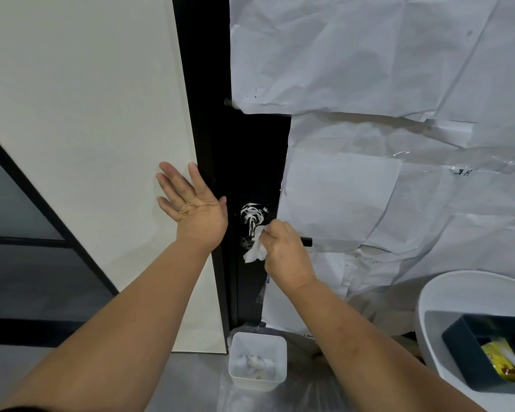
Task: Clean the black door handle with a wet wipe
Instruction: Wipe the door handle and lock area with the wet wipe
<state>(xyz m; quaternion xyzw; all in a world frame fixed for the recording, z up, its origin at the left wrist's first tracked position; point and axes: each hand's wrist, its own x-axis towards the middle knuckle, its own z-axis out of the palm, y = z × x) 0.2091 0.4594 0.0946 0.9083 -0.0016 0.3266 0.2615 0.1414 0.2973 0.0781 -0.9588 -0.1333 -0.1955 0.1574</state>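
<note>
Handle [252, 221] smeared white; right hand [284, 252] pinches wet wipe [254, 252] against the lever to scrub. Left hand [192, 205] spread flat, bracing the wall [101, 114].

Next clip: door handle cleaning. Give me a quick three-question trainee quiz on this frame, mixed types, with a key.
1. True or false: the left hand holds the wipe.
2. Which part of the handle shows white smears? A) the round base B) the tip at the right C) none
3. Fill in: the white bin on the floor below holds crumpled ____.

Key: 1. False; the right hand has it in its grip, and the left is open against the wall. 2. A. 3. wipes.
</note>
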